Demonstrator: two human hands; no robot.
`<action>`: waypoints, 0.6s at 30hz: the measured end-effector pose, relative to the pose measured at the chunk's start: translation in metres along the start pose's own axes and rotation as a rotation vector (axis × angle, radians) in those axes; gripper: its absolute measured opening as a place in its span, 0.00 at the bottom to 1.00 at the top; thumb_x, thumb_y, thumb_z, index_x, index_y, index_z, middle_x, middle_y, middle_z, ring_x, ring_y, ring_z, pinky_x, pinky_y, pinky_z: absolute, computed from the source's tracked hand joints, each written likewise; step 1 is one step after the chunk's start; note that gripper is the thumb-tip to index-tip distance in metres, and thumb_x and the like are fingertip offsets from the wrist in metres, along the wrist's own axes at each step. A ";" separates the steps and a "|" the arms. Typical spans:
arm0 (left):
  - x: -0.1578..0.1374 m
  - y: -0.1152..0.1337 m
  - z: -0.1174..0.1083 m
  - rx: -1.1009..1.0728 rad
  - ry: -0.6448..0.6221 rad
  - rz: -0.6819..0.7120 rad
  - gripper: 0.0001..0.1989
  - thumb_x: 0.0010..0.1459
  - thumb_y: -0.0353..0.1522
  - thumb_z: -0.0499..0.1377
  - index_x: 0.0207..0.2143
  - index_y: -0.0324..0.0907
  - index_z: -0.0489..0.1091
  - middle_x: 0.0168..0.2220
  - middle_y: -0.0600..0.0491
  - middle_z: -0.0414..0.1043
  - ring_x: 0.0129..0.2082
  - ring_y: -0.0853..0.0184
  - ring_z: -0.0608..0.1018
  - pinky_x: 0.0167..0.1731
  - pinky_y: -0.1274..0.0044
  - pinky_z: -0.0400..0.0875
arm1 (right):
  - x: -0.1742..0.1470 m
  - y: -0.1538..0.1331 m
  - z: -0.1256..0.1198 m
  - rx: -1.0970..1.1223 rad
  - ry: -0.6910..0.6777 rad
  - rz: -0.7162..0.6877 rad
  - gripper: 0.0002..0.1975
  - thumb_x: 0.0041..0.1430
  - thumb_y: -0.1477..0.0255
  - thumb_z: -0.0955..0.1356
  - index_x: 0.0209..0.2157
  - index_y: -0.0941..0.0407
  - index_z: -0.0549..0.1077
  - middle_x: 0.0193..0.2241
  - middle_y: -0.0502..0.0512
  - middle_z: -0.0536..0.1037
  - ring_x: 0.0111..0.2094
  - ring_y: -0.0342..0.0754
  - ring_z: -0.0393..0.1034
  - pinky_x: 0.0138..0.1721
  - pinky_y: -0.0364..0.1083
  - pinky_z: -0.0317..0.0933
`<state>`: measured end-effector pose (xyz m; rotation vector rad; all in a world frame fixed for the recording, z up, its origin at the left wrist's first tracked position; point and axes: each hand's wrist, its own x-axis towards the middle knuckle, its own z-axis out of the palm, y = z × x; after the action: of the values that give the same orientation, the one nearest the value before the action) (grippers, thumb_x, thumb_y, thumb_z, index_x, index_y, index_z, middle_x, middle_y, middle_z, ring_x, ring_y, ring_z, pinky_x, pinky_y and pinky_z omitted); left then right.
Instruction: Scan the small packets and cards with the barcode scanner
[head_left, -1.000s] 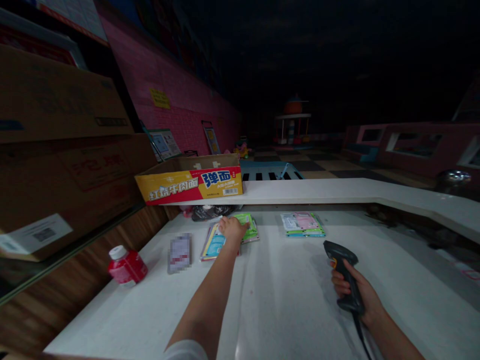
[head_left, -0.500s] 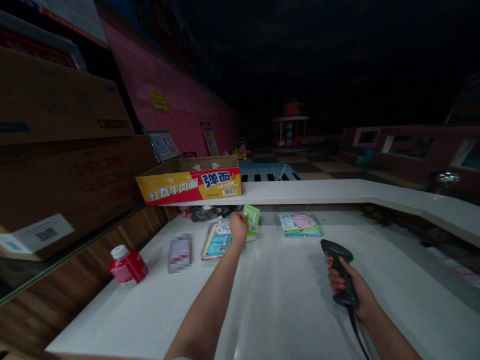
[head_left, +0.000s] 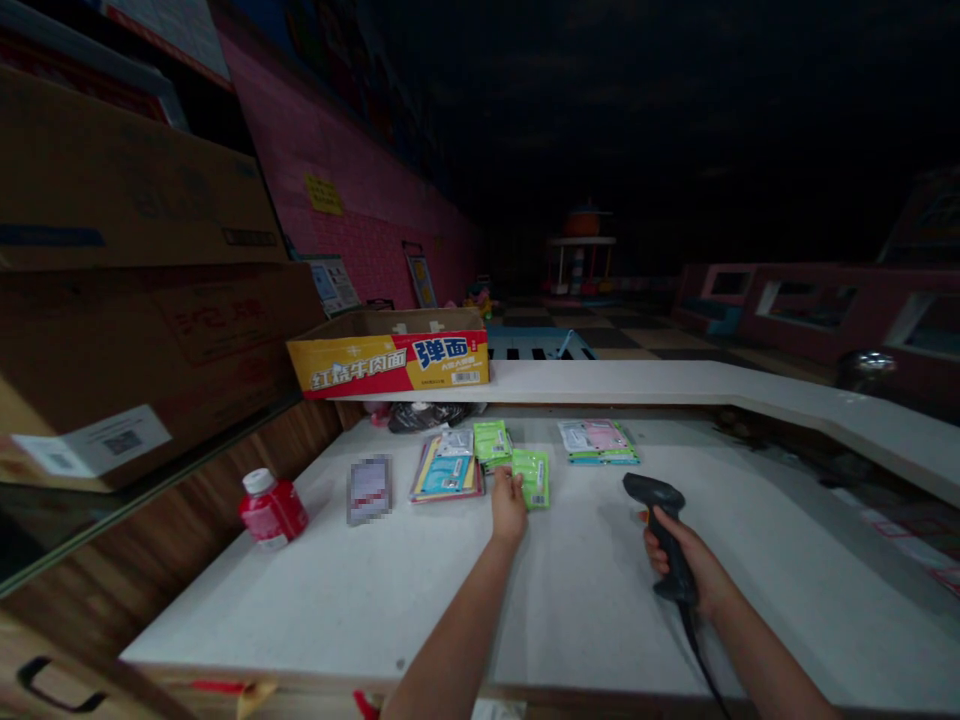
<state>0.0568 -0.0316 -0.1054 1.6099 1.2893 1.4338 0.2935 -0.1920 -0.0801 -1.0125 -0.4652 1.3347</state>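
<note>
My left hand [head_left: 510, 503] is closed on the left edge of a flat green packet [head_left: 535, 478], held low over the white counter. Just behind it lies another green packet [head_left: 491, 441]. To the left sits a pile of flat packets [head_left: 448, 472], with blue, yellow and silver ones showing. My right hand [head_left: 686, 565] grips a black barcode scanner [head_left: 660, 520] by its handle, its head tilted up and to the left and its cable trailing down. A second stack of packets [head_left: 598, 442], pink, green and blue, lies further back between the hands.
On the counter [head_left: 315, 600] at left stand a red bottle [head_left: 274, 510] with a white cap and a blurred-out flat item [head_left: 370, 489]. A yellow and red carton [head_left: 390, 365] rests on the raised ledge [head_left: 637, 380]. Large cardboard boxes [head_left: 150, 350] are stacked at far left.
My left hand has moved toward me and slightly right from the pile, bringing the green packet with it. The scanner has shifted slightly left in view.
</note>
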 end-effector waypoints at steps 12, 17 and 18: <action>0.000 0.005 -0.001 -0.008 0.020 -0.053 0.03 0.62 0.27 0.49 0.35 0.44 0.58 0.37 0.50 0.72 0.38 0.66 0.76 0.42 0.74 0.69 | -0.051 0.003 0.050 -0.297 -0.138 0.085 0.18 0.52 0.57 0.74 0.36 0.54 0.70 0.17 0.45 0.69 0.13 0.39 0.60 0.12 0.38 0.53; 0.000 0.006 -0.001 0.038 0.031 -0.054 0.03 0.61 0.27 0.50 0.35 0.44 0.59 0.36 0.49 0.72 0.37 0.64 0.76 0.42 0.73 0.69 | -0.054 0.004 0.054 -0.325 -0.084 0.074 0.19 0.52 0.56 0.73 0.36 0.55 0.70 0.16 0.44 0.68 0.12 0.39 0.58 0.11 0.38 0.51; 0.000 0.006 -0.001 0.036 0.032 -0.057 0.03 0.61 0.27 0.50 0.35 0.44 0.59 0.36 0.49 0.72 0.36 0.64 0.76 0.41 0.73 0.69 | -0.055 0.004 0.055 -0.328 -0.081 0.068 0.19 0.52 0.56 0.73 0.37 0.55 0.70 0.16 0.44 0.68 0.12 0.39 0.58 0.11 0.38 0.51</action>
<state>0.0578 -0.0342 -0.0996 1.5669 1.3753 1.4149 0.2353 -0.2252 -0.0409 -1.2547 -0.7339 1.3917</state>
